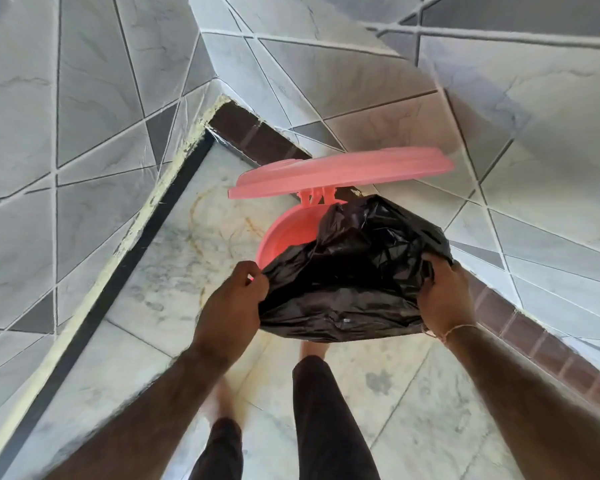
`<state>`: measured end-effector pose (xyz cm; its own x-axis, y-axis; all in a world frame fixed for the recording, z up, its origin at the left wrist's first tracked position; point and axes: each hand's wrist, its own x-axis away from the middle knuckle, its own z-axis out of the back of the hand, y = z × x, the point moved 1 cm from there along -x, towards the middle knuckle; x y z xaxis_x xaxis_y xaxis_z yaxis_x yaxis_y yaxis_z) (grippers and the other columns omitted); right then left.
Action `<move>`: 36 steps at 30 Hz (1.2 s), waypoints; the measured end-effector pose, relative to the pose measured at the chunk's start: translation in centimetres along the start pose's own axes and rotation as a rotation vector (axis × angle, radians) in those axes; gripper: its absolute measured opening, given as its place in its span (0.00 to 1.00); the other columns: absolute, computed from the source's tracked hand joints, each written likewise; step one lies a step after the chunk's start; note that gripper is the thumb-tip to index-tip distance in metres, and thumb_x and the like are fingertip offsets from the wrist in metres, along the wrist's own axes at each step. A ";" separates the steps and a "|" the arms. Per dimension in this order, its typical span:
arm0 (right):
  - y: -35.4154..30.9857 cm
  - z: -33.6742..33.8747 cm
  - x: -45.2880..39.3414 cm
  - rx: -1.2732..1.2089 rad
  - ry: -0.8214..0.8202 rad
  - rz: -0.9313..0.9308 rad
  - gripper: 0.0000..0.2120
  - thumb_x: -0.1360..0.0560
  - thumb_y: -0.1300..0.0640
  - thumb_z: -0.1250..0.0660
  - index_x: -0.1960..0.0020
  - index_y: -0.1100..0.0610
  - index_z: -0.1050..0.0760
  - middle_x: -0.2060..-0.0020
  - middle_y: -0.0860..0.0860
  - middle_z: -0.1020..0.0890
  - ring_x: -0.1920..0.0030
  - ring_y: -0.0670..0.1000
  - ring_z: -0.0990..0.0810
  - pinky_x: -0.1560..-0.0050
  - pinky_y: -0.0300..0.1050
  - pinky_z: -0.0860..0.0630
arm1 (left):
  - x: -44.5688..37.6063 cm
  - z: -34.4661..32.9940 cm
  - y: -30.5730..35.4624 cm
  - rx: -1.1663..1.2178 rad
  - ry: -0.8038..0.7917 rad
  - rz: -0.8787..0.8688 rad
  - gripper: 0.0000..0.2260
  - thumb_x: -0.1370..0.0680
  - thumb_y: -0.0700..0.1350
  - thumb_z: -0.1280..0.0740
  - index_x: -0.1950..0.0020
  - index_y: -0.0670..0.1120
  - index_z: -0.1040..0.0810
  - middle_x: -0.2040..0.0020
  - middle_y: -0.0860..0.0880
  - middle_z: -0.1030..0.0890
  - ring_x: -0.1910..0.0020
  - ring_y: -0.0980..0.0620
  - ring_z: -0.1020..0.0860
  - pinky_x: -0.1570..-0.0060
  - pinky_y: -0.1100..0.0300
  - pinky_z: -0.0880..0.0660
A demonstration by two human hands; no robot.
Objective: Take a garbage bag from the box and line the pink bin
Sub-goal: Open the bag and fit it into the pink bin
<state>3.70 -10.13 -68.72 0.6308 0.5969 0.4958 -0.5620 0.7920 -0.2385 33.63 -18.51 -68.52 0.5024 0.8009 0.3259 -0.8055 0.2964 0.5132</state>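
Note:
The pink bin (pixel 284 230) stands on the floor in a tiled corner, its pink lid (pixel 343 174) raised on the hinge behind it. A black garbage bag (pixel 354 271) lies crumpled over the bin's mouth and hangs down the near side, hiding most of the rim; only the left part of the rim shows. My left hand (pixel 232 306) pinches the bag's left edge by the rim. My right hand (pixel 447 296) grips the bag's right edge. The box is not in view.
Grey tiled walls (pixel 84 116) meet in a corner just behind the bin. A brown tile skirting (pixel 534 344) runs along the right wall. My legs (pixel 326 410) and bare feet stand on the marble floor (pixel 174 271) close in front of the bin.

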 end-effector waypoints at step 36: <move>5.7 -7.7 -5.6 0.106 -0.150 0.050 0.30 0.42 0.46 0.32 0.40 0.50 0.26 0.44 0.50 0.18 0.41 0.55 0.21 0.44 0.50 0.21 | -2.8 -9.6 -7.6 0.043 -0.097 0.474 0.34 0.36 0.42 0.24 0.34 0.49 0.37 0.40 0.42 0.30 0.44 0.35 0.26 0.54 0.40 0.24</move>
<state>1.07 -8.03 -79.29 0.5183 0.6030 0.6065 -0.6487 0.7393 -0.1807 35.33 -17.99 -80.90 0.1119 0.7894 0.6036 -0.9400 -0.1130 0.3220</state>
